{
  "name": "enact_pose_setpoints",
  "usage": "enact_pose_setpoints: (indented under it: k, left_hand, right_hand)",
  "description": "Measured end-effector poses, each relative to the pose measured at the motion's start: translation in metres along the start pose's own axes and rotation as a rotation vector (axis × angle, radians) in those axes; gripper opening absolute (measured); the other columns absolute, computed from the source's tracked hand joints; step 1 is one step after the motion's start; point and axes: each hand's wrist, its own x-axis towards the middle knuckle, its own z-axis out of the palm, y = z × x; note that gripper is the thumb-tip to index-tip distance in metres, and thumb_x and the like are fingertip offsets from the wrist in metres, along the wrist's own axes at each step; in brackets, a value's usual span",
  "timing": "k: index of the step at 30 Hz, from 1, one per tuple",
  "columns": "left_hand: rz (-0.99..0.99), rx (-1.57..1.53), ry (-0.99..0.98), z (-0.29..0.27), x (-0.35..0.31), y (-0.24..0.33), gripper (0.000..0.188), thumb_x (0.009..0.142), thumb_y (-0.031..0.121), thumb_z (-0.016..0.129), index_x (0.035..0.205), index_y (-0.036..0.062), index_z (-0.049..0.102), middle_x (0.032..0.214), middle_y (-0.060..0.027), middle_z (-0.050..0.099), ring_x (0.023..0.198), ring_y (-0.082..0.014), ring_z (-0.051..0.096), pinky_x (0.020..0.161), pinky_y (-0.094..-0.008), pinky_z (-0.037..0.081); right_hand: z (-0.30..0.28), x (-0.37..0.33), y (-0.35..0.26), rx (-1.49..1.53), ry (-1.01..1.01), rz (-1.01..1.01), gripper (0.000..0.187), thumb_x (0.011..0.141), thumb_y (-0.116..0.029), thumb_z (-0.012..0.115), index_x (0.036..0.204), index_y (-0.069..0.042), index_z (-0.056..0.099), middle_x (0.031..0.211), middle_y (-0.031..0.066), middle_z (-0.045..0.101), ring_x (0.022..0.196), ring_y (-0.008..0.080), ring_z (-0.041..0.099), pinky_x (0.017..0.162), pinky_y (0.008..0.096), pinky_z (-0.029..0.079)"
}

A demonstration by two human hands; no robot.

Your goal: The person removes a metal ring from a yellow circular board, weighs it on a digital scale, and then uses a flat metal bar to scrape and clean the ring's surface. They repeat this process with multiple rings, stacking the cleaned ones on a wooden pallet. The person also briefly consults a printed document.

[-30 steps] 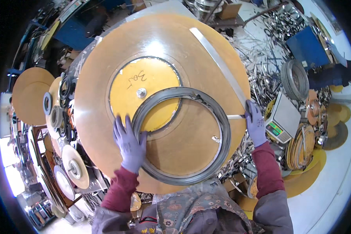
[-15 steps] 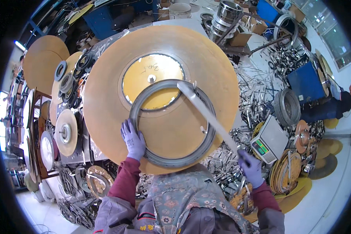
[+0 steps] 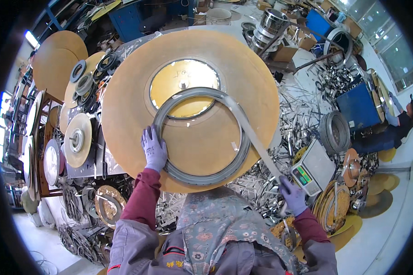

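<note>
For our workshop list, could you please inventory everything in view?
Large disc: one, tan, centre
Inner disc: one, yellow, within large disc
Coil: one, grey, on large disc
Strip: one, silver, across coil's right side
Scale: one, white, right
Box: one, blue, beyond scale
Scraps: many, silver, right
Smaller discs: several, tan, both sides
Person: one, dark clothing, far right
Clutter: uncounted, mixed, edges
Gloved left hand: one, lilac, coil's left edge
Gloved right hand: one, lilac, strip's end
</note>
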Motion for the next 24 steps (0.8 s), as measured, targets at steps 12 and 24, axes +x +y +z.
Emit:
enact_pose_setpoints:
  k: [12, 24]
  left_hand:
    - [-0.074, -0.010, -0.025, 0.000, -0.007, 0.012, 0.072, 0.085, 0.018, 0.058, 0.148, 0.0014, 0.027, 0.148, -0.0256, 0.030, 0.140, -0.0430, 0.024, 0.117, -0.0520, 0.016]
    - [0.475, -0.411, -0.046, -0.001, 0.077, 0.159, 0.067, 0.079, 0.025, 0.073, 0.137, 0.0035, 0.045, 0.122, -0.0203, 0.049, 0.108, -0.0357, 0.055, 0.088, -0.0423, 0.048]
  right_hand:
    - [-0.022, -0.001, -0.035, 0.427, 0.144, 0.055, 0.045, 0.087, -0.012, 0.067, 0.131, -0.006, 0.058, 0.112, 0.0118, 0.069, 0.100, 0.0159, 0.066, 0.086, 0.0298, 0.052]
    - [-0.097, 0.096, -0.107, 0.884, 0.485, -0.002, 0.024, 0.082, -0.007, 0.065, 0.104, 0.001, 0.067, 0.109, 0.0113, 0.061, 0.098, 0.0161, 0.059, 0.083, 0.0289, 0.050]
